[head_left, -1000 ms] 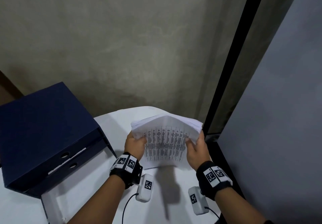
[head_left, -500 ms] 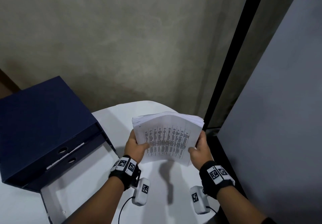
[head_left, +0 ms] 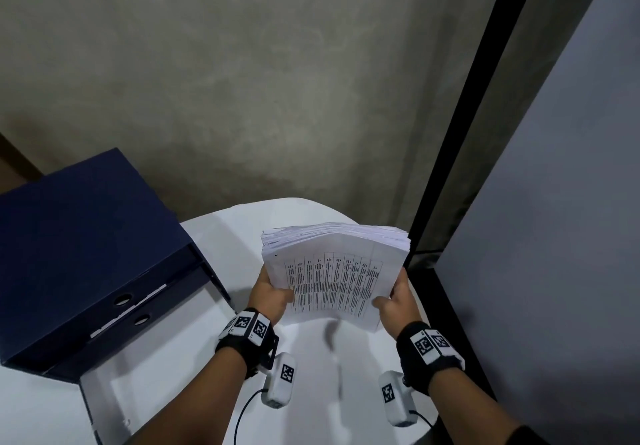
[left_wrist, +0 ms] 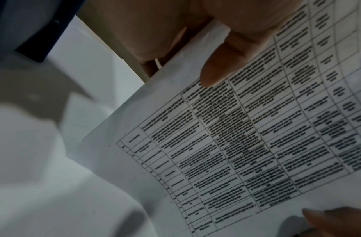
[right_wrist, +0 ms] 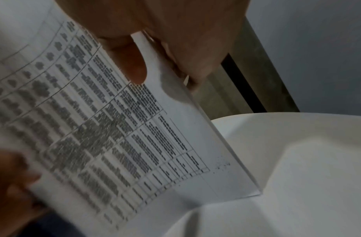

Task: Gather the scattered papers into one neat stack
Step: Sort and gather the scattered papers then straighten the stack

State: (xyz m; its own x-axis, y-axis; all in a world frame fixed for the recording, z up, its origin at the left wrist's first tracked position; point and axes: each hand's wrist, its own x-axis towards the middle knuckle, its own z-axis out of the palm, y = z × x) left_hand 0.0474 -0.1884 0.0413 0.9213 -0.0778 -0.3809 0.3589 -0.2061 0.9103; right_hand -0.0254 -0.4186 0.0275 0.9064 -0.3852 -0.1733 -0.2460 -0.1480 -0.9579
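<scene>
A thick stack of white papers [head_left: 332, 271] with a printed table on the top sheet is held up on edge above the white table [head_left: 221, 237]. My left hand [head_left: 270, 294] grips its left side, thumb [left_wrist: 218, 64] on the top sheet and fingers behind. My right hand [head_left: 394, 301] grips the right side the same way, thumb [right_wrist: 132, 64] on the printed face. The wrist views show the stack [left_wrist: 236, 144] and its lower corner [right_wrist: 254, 192] close to the tabletop; I cannot tell whether it touches. The top edges of the sheets are slightly uneven.
A dark blue file box [head_left: 79, 254] with two finger holes lies at the left on the table, its white flap [head_left: 114, 396] open toward me. A black frame [head_left: 460, 133] and a grey panel [head_left: 554, 237] stand close on the right. A grey wall is behind.
The stack has been lifted slightly and squared up; its sheets, fanned a second ago, now sit closer together. Both hands keep their grip on its sides.
</scene>
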